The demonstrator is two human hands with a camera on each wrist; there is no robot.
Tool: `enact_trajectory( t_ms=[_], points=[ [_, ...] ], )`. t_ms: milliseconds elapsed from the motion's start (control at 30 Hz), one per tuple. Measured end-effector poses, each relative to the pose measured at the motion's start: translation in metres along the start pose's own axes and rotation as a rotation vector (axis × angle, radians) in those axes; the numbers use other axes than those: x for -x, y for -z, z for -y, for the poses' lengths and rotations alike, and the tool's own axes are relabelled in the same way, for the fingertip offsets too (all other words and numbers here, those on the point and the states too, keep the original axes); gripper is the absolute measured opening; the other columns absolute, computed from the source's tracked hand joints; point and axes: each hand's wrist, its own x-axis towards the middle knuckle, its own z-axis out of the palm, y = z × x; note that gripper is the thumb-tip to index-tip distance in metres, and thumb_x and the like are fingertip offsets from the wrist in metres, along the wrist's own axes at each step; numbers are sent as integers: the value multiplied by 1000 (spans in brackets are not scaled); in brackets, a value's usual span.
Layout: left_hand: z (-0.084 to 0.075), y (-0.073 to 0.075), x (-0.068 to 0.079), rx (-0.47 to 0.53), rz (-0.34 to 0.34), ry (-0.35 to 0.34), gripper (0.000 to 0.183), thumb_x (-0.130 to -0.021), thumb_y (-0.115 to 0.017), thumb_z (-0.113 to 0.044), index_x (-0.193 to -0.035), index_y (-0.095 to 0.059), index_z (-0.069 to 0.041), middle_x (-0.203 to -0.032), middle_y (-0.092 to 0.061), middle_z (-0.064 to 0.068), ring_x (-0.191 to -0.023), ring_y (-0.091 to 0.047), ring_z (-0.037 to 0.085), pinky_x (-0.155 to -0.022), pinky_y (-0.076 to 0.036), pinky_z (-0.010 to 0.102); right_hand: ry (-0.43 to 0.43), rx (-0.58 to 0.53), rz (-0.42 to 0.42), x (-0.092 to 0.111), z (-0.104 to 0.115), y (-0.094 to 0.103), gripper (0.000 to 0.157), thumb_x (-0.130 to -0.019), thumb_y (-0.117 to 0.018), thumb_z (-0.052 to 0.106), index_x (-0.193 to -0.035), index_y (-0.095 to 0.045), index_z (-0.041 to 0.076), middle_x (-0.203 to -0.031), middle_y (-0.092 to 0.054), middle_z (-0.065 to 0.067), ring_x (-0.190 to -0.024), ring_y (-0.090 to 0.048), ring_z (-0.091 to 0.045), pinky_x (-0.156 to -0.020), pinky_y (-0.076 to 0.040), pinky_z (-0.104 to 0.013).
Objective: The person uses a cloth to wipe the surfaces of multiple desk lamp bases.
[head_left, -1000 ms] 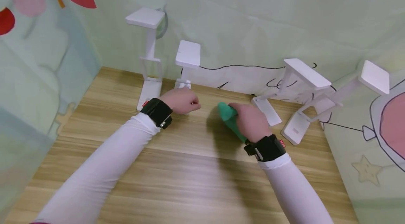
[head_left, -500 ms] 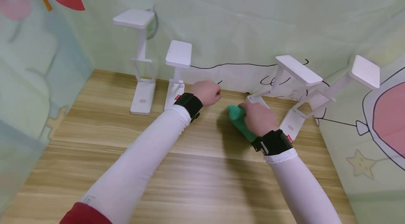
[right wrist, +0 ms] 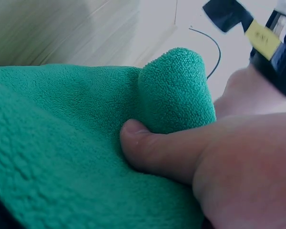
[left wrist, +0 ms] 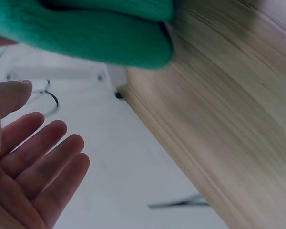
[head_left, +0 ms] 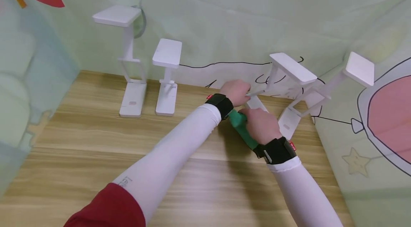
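Observation:
A folded green towel is gripped by my right hand above the table. The right wrist view shows the thumb pressing into the fluffy towel. My left hand is by the near end of a white folding desk lamp, just behind the towel. In the left wrist view the left hand has loosely bent, spread fingers with nothing in them. The lamp's hinged part appears beyond the thumb, apart from it. Part of the lamp's base is hidden by my hands.
Two more white desk lamps stand at the back left. Another white lamp stands at the right corner. Printed cloth walls enclose the wooden table at the back and sides.
My left hand has moved right, from beside the second lamp to the third lamp's base. The right hand keeps hold of the towel. The head view has turned rightward.

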Motion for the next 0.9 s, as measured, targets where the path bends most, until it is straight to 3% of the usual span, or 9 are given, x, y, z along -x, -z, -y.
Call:
enact_trajectory(
  t_ms=[167, 300, 467, 633, 767, 900],
  points=[
    [-14, -2, -8, 50, 14, 12, 25, -98, -61, -35, -111, -66, -15, -98, -66, -3, -82, -57, 10, -68, -51, 28, -5, -2, 19, 4, 5, 0, 36, -89, -52, -2, -107, -72, 23, -70, -58, -4, -59, -53, -22, -41, -41, -39],
    [-11, -6, -7, 57, 10, 46, 21, -98, -62, -32, -109, -66, -15, -99, -66, -3, -85, -58, 11, -71, -51, 28, 10, -6, 19, 4, 13, 0, 36, -89, -53, -1, -106, -72, 24, -71, -58, -4, -58, -54, -24, -40, -42, -40],
    [-3, -11, -6, 69, 10, 69, 32, -98, -62, -31, -126, -63, -15, -114, -67, -2, -97, -59, 10, -83, -51, 28, 39, -19, 30, 4, 19, 3, 36, -88, -55, -2, -107, -72, 22, -72, -60, -4, -57, -53, -24, -42, -44, -41],
    [-1, -15, -9, 89, -26, 50, 38, -98, -63, -31, -133, -58, -16, -118, -67, -1, -100, -60, 12, -83, -51, 28, 51, -13, 22, 2, 17, 4, 37, -85, -55, -3, -106, -72, 21, -73, -60, -4, -59, -54, -23, -43, -45, -41],
    [-3, -22, -15, 67, -49, 22, 32, -98, -63, -30, -127, -61, -17, -115, -68, -2, -100, -62, 12, -82, -51, 28, 57, 5, 15, 4, 16, 3, 35, -86, -54, -3, -104, -72, 21, -72, -60, -4, -59, -56, -23, -44, -47, -45],
    [-3, -25, -17, 115, -77, 41, 21, -99, -63, -30, -114, -65, -16, -107, -69, -4, -95, -62, 12, -79, -52, 28, 51, 7, 22, 5, 17, 2, 36, -86, -53, -3, -102, -71, 23, -72, -60, -5, -62, -58, -24, -45, -48, -47]
  ],
)
